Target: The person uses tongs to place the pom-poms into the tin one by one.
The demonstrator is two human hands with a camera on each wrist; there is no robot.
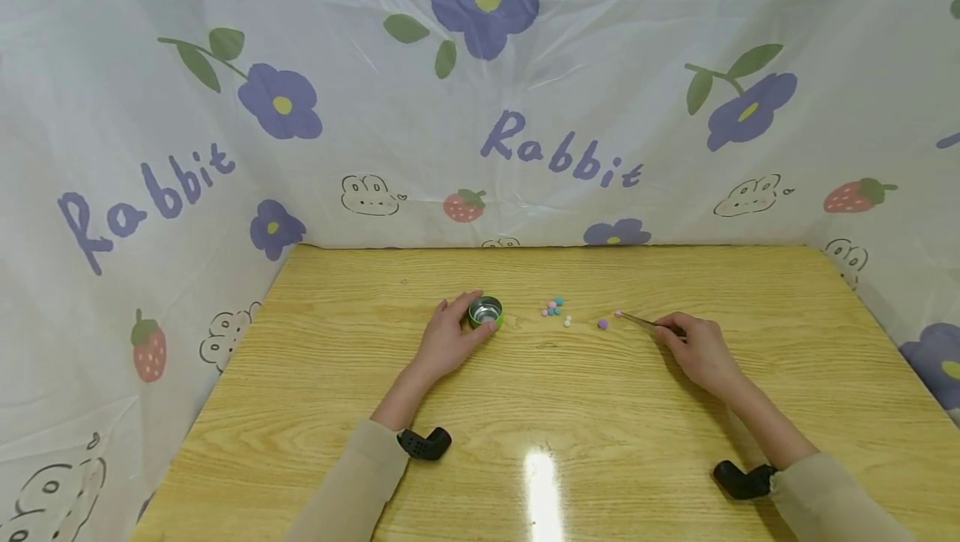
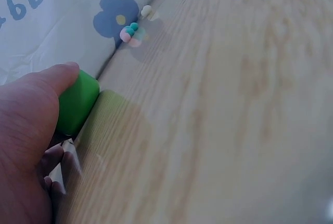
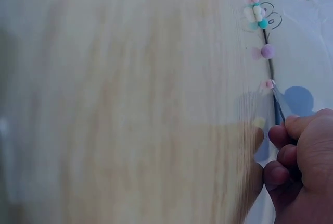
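Observation:
My left hand (image 1: 447, 335) grips a small round green tin (image 1: 497, 321) that stands on the table, its open top and silvery inside facing up. In the left wrist view the thumb lies along the tin's green side (image 2: 80, 101). Over on the right, my right hand (image 1: 697, 350) pinches a pair of thin tweezers (image 1: 637, 321). Their tips meet a tiny pink ball (image 1: 618, 313); whether they squeeze it I cannot tell. Just left of it lies a purple ball (image 1: 602, 324). White balls (image 1: 567, 321) and a cluster of pink and teal balls (image 1: 555, 307) lie nearer the tin.
The wood-grain table (image 1: 480, 409) runs back to a white curtain (image 1: 555, 92) printed with flowers, rabbits and strawberries, which also hangs at both sides. Black wrist devices (image 1: 425, 444) sit at both sleeves. A bright reflection shows near the table's front.

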